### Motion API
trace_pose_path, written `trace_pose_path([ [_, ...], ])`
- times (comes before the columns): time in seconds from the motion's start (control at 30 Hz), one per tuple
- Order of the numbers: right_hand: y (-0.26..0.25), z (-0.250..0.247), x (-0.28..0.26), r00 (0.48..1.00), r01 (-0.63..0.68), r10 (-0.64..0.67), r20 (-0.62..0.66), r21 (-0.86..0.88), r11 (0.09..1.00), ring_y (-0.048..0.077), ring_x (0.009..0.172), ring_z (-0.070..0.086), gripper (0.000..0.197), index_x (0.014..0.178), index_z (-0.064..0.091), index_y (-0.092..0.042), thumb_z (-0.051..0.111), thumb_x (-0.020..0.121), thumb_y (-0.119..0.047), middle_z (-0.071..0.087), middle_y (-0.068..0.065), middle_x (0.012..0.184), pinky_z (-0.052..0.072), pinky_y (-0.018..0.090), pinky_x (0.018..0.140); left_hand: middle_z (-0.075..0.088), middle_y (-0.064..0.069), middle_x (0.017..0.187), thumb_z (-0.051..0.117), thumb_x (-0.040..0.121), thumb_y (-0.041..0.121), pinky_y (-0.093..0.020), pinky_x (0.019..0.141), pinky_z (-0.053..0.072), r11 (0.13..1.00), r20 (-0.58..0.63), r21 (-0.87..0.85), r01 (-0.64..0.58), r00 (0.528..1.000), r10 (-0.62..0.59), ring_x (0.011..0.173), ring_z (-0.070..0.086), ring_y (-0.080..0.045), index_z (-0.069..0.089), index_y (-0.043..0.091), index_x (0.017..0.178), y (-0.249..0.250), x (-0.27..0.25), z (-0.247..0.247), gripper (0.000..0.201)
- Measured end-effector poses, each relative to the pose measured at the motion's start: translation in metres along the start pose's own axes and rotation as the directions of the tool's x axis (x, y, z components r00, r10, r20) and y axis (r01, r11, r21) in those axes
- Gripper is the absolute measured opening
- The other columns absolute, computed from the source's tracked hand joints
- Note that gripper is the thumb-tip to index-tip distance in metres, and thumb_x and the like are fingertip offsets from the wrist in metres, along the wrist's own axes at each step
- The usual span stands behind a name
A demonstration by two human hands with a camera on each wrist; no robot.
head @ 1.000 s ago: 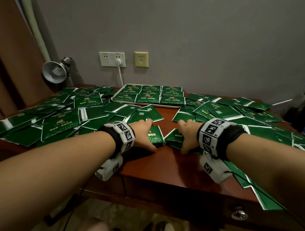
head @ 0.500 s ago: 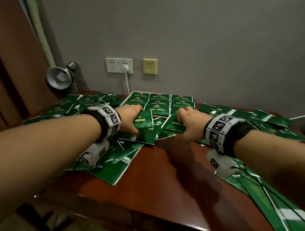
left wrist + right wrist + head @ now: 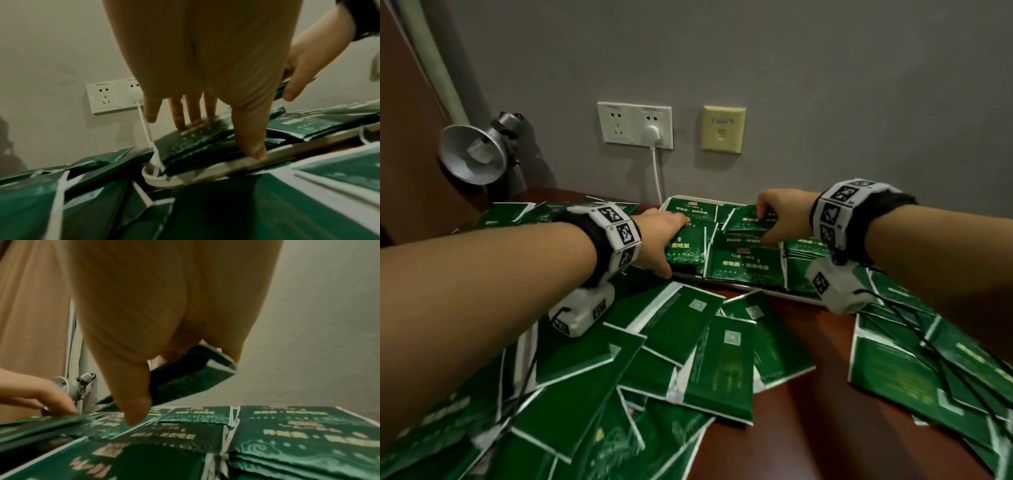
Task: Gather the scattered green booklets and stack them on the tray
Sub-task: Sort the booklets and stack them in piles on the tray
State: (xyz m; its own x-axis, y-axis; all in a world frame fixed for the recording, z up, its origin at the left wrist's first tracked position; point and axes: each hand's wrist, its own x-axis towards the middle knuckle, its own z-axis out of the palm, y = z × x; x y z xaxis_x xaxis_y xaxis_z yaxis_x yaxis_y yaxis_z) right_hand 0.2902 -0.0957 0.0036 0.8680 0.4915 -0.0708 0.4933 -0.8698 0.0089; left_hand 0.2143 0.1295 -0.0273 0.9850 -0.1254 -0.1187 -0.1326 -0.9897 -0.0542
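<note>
Nearest you, loose green booklets [image 3: 690,346] lay heaped on the brown bench [image 3: 801,442], overlapping at all angles, those at the lower edge blurred and cut off. Further in, the white tray [image 3: 743,288] held rows of booklets lying flat, long axes running away from you towards the wall. Your left hand [image 3: 664,236] lay spread on the booklet stack [image 3: 688,248] at the tray's left corner, fingers [image 3: 192,110] straight on the cover, thumb down at the rim, gripping nothing. Your right hand [image 3: 779,216] pinched a tilted booklet [image 3: 748,219] just above the middle rows, thumb under it, its far edge raised; the fingers behind it were hidden. Beyond stood a lamp [image 3: 474,154] and wall sockets [image 3: 635,125].
</note>
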Motion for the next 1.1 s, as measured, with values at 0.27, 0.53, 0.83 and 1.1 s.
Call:
trace_pose_path([
  [0.27, -0.001, 0.013, 0.022, 0.999, 0.003, -0.004, 0.034, 0.041, 0.999, 0.023, 0.101, 0.053, 0.046, 0.118, 0.054, -0.021, 0.074, 0.081, -0.037, 0.054, 0.006, 0.127, 0.039, 0.028, 0.077, 0.042, -0.001, 0.142, 0.081, 0.074, 0.032, -0.034, 0.104, 0.036, 0.999, 0.062, 0.035, -0.039, 0.997, 0.037, 0.128, 0.038, -0.023, 0.034, 0.025, 0.146, -0.008, 0.013, 0.009, 0.087],
  [0.53, -0.006, 0.004, -0.075, 0.998, 0.047, -0.048, 0.029, 0.046, 0.998, 0.019, 0.102, 0.052, 0.047, 0.129, 0.050, -0.020, 0.068, 0.086, -0.031, 0.054, 0.002, 0.127, 0.043, 0.028, 0.084, 0.040, -0.007, 0.139, 0.077, 0.077, 0.038, -0.042, 0.106, 0.039, 0.996, -0.008, 0.070, 0.055, 0.998, -0.055, 0.128, 0.035, -0.026, 0.032, 0.027, 0.146, 0.031, -0.047, -0.014, 0.083],
  [0.83, -0.068, 0.058, -0.208, 0.956, 0.132, -0.095, 0.276, -0.119, 0.984, 0.026, 0.109, 0.059, 0.048, 0.129, 0.051, -0.023, 0.059, 0.082, -0.031, 0.060, 0.004, 0.125, 0.050, 0.033, 0.090, 0.043, -0.010, 0.132, 0.068, 0.083, 0.049, -0.041, 0.101, 0.043, 0.997, 0.168, 0.043, -0.065, 0.984, 0.057, 0.124, 0.041, -0.028, 0.041, 0.017, 0.140, 0.138, -0.161, 0.037, 0.071],
  [1.1, -0.081, 0.067, -0.270, 0.945, 0.144, -0.056, 0.323, -0.256, 0.956, 0.027, 0.102, 0.061, 0.049, 0.120, 0.058, -0.021, 0.067, 0.077, -0.043, 0.064, 0.006, 0.113, 0.051, 0.030, 0.081, 0.044, -0.009, 0.126, 0.073, 0.077, 0.044, -0.039, 0.098, 0.045, 0.988, 0.025, -0.146, -0.040, 0.999, 0.044, 0.117, 0.046, -0.028, 0.051, 0.012, 0.126, 0.182, -0.215, 0.063, 0.062],
])
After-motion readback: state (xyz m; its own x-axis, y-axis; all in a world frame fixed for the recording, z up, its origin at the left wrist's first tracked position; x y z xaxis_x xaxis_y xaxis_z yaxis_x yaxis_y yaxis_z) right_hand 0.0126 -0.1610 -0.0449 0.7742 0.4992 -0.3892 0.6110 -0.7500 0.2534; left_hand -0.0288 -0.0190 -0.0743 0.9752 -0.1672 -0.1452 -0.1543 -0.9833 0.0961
